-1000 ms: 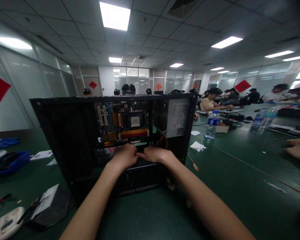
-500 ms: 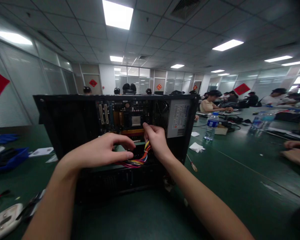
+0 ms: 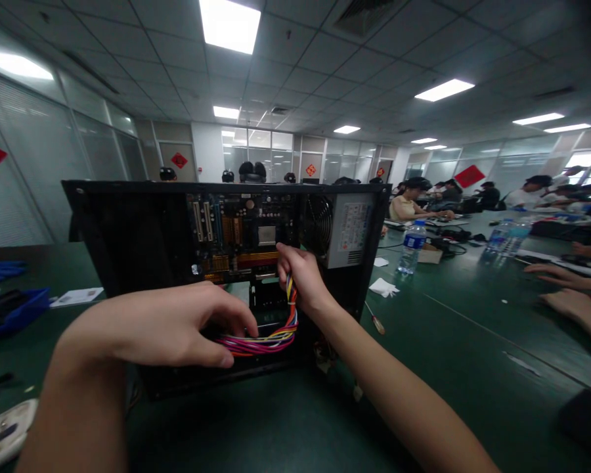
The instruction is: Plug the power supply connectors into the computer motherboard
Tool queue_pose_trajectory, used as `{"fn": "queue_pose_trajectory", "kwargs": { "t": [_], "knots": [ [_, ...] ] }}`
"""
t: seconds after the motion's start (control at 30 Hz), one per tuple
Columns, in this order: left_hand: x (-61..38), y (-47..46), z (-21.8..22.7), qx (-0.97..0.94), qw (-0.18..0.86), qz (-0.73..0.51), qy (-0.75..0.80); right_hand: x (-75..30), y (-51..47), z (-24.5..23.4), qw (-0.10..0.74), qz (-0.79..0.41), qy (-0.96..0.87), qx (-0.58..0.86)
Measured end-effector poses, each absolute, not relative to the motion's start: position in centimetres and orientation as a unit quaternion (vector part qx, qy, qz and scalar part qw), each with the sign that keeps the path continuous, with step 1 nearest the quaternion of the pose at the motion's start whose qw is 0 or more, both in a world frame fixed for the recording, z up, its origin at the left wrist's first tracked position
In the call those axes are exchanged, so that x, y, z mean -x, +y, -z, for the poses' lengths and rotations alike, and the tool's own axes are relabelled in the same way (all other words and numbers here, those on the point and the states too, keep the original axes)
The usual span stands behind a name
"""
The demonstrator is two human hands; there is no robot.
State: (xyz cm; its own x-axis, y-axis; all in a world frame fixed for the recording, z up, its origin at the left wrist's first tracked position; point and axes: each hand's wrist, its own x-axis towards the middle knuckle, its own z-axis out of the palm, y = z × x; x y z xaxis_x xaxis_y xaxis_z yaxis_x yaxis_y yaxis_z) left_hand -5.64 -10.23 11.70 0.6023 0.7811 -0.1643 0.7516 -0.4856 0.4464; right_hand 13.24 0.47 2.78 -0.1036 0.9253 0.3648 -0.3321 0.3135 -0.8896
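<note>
A black computer case (image 3: 221, 188) stands on its side before me with its inside showing, including the motherboard (image 3: 246, 209) and a silver power supply (image 3: 349, 230). My right hand (image 3: 300, 276) pinches the upper end of a bundle of coloured power cables (image 3: 288, 335) close to the motherboard; the fingers hide whatever plug is there. The bundle curves down and left into my left hand (image 3: 182, 325), whose thumb lies under the wires and whose curled fingers are above them, a loose hold. Where the wires go past the left palm is hidden.
On the right of the green table (image 3: 453, 355) lie a screwdriver (image 3: 375, 320), a crumpled tissue (image 3: 383, 288) and a water bottle (image 3: 412, 246). A blue tray (image 3: 24, 309) is at the left. Another person's hands (image 3: 569, 295) rest at the right edge. Several people sit farther back.
My left hand has come lower and nearer, and the cables now run between its thumb and fingers. The bundle's curve hangs lower. My right hand has shifted slightly left with its end.
</note>
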Motion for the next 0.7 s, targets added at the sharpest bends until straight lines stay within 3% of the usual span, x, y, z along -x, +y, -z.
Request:
{"fn": "queue_pose_trajectory", "kwargs": {
  "t": [0.27, 0.43, 0.57, 0.7],
  "knots": [
    [5.8, -10.3, -11.8, -0.85, 0.295, -0.11, 0.422, -14.2, 0.2, -3.7, 0.512, -0.456, -0.671, 0.283],
    [6.7, -10.3, -11.9, -0.853, 0.238, -0.149, 0.441, -14.4, -0.7, -3.6, 0.389, -0.304, -0.803, 0.334],
    [6.8, -10.0, -11.9, -0.855, 0.27, -0.122, 0.426, -15.0, -3.4, -5.1, 0.334, -0.132, -0.863, 0.355],
    [6.2, -9.2, -11.7, -0.856, 0.283, -0.122, 0.416, -15.8, -6.5, -7.1, 0.308, -0.19, -0.893, 0.268]
  ]
}}
